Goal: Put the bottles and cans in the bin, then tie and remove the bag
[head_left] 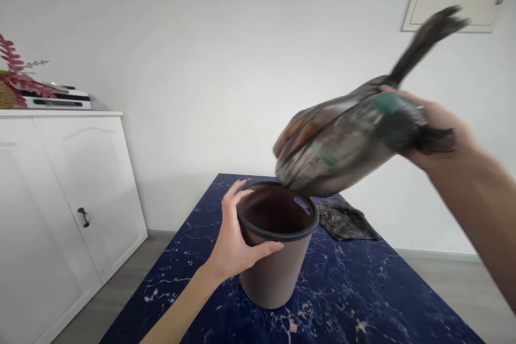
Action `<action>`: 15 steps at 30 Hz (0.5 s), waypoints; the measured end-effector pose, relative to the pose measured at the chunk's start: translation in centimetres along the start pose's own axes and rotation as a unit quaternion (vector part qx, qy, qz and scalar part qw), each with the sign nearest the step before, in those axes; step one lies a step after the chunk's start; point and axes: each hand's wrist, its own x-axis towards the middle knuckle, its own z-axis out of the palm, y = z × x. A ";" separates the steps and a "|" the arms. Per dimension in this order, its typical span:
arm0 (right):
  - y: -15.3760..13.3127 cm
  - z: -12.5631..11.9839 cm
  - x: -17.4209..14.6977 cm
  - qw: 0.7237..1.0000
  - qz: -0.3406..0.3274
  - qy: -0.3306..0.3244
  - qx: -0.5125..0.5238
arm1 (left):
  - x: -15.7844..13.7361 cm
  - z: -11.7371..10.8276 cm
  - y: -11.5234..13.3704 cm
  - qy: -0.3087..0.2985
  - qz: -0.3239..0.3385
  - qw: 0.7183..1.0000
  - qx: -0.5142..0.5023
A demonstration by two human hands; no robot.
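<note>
A brown trash can (274, 274) with a dark rim stands upright on the table, and its inside looks bare where I can see it. My left hand (237, 236) is closed on the near left side of the rim, thumb in front and fingers over the edge. Up at the right, my right hand (433, 123) grips a full, dark see-through garbage bag (342, 140) by its gathered neck. The bag is tilted, its rounded bottom just above the can's far right rim, and its tied ends stick up. Motion blurs it; some contents show through.
A folded black plastic bag (344, 219) lies on the blue marble-patterned table (342, 290) behind the can. At left stands a white cabinet (92, 172) with a red plant (16, 64) and a white device (60, 99) on top. A wall panel (455, 0) hangs upper right.
</note>
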 end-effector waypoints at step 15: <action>9.4 -13.6 -11.5 0.845 0.082 0.117 -0.515 | 2.3 3.5 -0.5 0.076 0.157 0.971 0.162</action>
